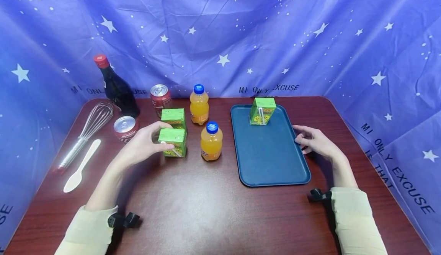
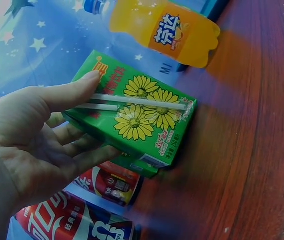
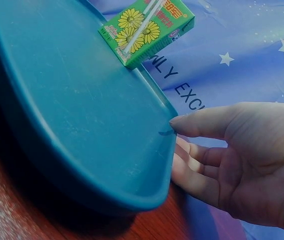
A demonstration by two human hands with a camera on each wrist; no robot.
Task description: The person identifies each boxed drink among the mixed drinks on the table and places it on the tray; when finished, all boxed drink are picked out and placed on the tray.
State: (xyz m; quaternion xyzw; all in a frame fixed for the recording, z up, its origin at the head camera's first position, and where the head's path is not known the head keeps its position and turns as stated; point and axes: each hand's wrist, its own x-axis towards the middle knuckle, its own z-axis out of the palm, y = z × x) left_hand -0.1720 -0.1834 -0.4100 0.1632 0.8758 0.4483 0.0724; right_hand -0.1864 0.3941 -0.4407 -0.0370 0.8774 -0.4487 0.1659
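Note:
My left hand (image 1: 146, 142) holds the nearer green drink carton (image 1: 173, 142), thumb on its front with the straw and fingers behind it. In the left wrist view the carton (image 2: 136, 110) shows yellow flowers, and the thumb lies near its top. A second green carton (image 1: 173, 118) stands just behind, partly hidden. My right hand (image 1: 315, 142) grips the right rim of a blue tray (image 1: 272, 151). Seen from the right wrist, the thumb touches the tray's rim (image 3: 172, 120) and the other fingers curl against its outer side. Another green carton (image 1: 262, 111) stands at the tray's far end.
Two orange drink bottles (image 1: 211, 142) stand between the cartons and the tray. Left of the cartons are two red cans (image 1: 160, 98), a dark bottle with a red cap (image 1: 118, 88), a whisk (image 1: 87, 132) and a white spoon (image 1: 82, 167). Starry blue cloth (image 1: 206, 36) surrounds the table.

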